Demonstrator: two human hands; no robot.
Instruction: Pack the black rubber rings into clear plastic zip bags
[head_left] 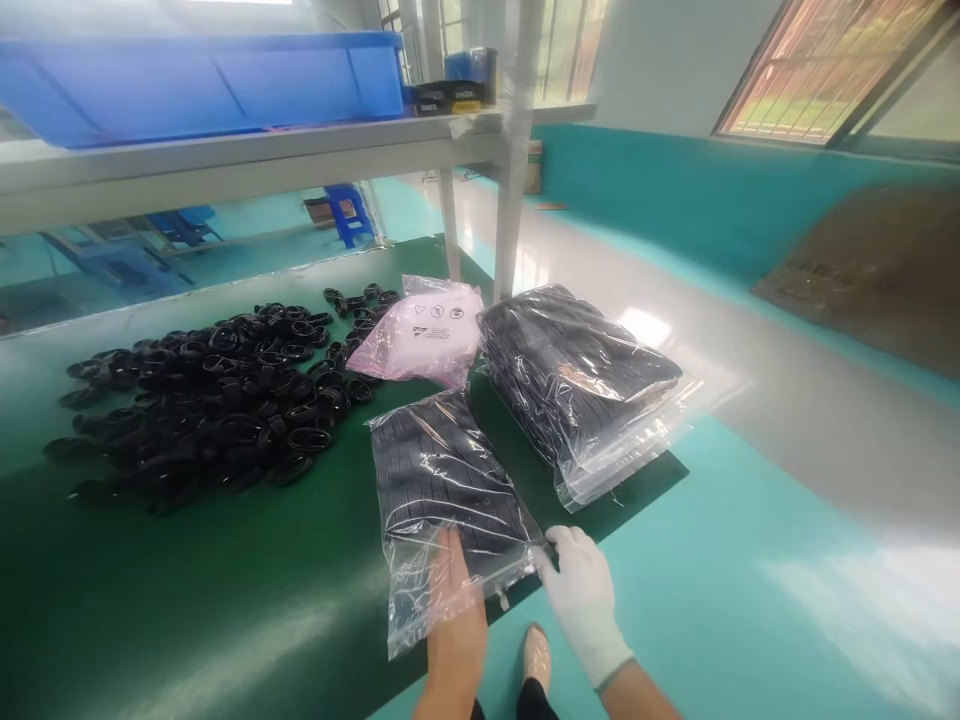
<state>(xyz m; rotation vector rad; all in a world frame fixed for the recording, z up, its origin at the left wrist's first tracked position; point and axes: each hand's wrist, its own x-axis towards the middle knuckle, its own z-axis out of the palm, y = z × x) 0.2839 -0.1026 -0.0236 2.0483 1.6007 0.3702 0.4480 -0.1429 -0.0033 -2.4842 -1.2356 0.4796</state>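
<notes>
A clear plastic bag (442,480) filled with black parts lies on the green table (187,590) near its front edge. My bare left hand (454,610) reaches inside the bag's open end, fingers stretched flat under the plastic. My right hand (581,590), in a white glove, pinches the bag's right corner at the opening. Both hands are at the near end of the bag.
A stack of filled clear bags (581,385) lies at the table's right edge. A pink bag (424,335) rests behind. A heap of loose black rings (217,395) covers the left. A blue bin (202,85) sits on the shelf above. Teal floor lies to the right.
</notes>
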